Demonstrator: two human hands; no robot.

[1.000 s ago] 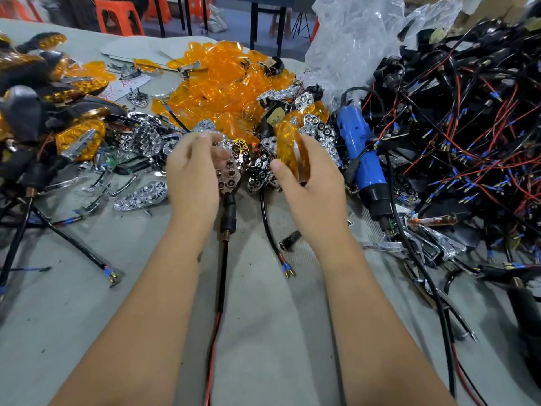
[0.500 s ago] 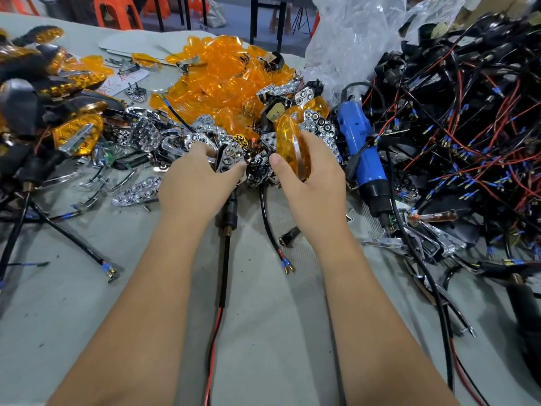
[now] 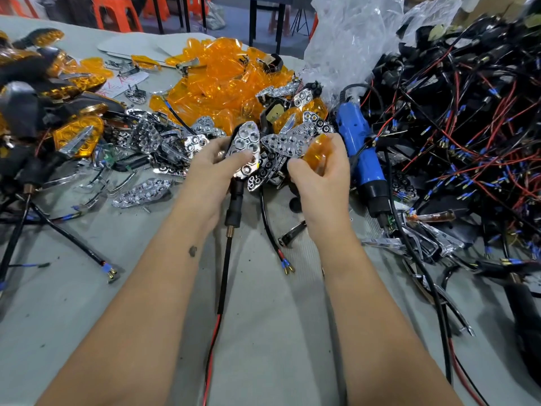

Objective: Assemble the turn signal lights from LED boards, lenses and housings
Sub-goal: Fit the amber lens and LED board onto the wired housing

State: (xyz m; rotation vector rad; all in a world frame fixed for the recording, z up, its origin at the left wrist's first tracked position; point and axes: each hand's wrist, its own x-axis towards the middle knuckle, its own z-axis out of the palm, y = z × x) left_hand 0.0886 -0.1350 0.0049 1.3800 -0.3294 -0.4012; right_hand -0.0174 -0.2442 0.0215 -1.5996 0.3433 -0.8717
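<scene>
I note the left hand [image 3: 218, 168] gripping the housing [image 3: 244, 150] upright above the table [image 3: 278, 332], reflector face toward me, while the right hand [image 3: 320, 177] pinches the orange lens [image 3: 317, 152] just beside it, right of it, edge-on.

Grey table [image 3: 278, 332], heaped with parts.
Orange lenses [image 3: 222, 80], chrome reflectors [image 3: 140, 193], blue screwdriver [image 3: 363, 153], black wired housings [image 3: 468, 118].
</scene>
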